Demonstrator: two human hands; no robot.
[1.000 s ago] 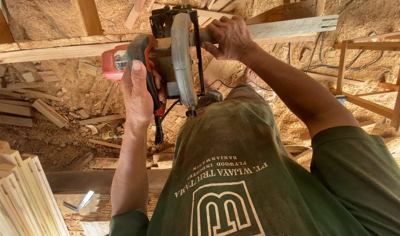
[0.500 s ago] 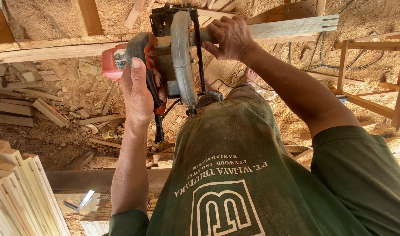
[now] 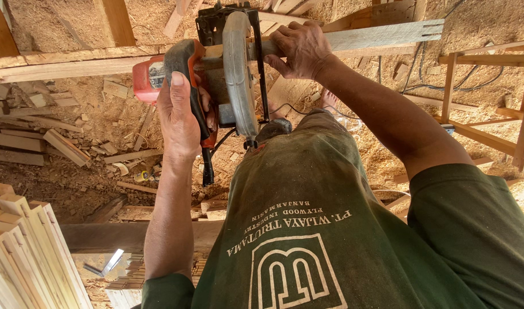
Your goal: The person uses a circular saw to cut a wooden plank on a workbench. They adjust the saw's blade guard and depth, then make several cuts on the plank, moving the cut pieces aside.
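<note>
My left hand [image 3: 179,117] was clamped on the handle of the red circular saw [image 3: 216,68], which sat on a long wooden plank [image 3: 382,37]; my right hand [image 3: 299,48] gripped that plank beside the blade guard. No containers were visible.

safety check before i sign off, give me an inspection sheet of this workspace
surface: long plank runs across the top, held off the ground; what carries it is not clear
job's things: circular saw with orange body and metal guard sits on the plank
clutter: offcuts and sawdust over the ground; stacked slats at lower left
grippers: left hand wrapped round the saw handle; right hand pressing on the plank beside the saw
cables: black cord hangs under the saw; dark cables on the sawdust at right
surroundings: wooden frame at right; green shirt fills the foreground
</note>
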